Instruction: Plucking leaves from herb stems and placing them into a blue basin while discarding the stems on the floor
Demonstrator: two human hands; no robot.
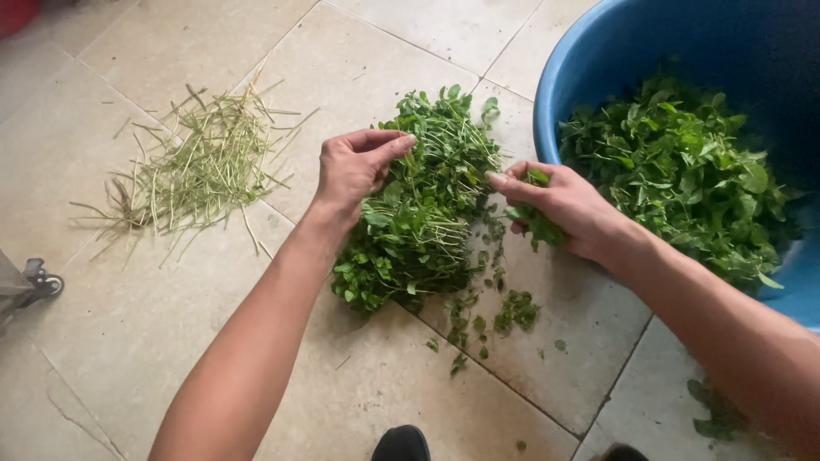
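- A small dark wheeled part point(38, 282) shows at the far left edge, well left of the heap of leafy greens.
- A loose pile of bare stems point(201, 166), pale green and straw-like, lies scattered on the tiled floor point(128, 341), well to the left of the heap and apart from it.
- The left hand point(354, 166) rests on the upper left side of the heap, just left of its top; the fingers are curled in, thumb and forefinger pinched together on the stalks at the heap's edge.
- The heap of leafy greens point(418, 222) lies on the floor between the two hands, leafy ends toward the person, thin stalks showing through its middle.
- Loose fallen leaves point(512, 312) are strewn on the floor just below and right of the heap.
- The right hand point(559, 205) sits at the heap's right side, touching it; the forefinger is stretched toward the heap while the other fingers are closed around a small bunch of plucked leaves point(538, 224).
- A blue plastic tub point(581, 68) stands right of the heap, just behind the right hand, with a mass of picked green leaves point(683, 171) in it.
- A few stray leaves point(717, 414) lie on the floor below the tub, far right of the heap.
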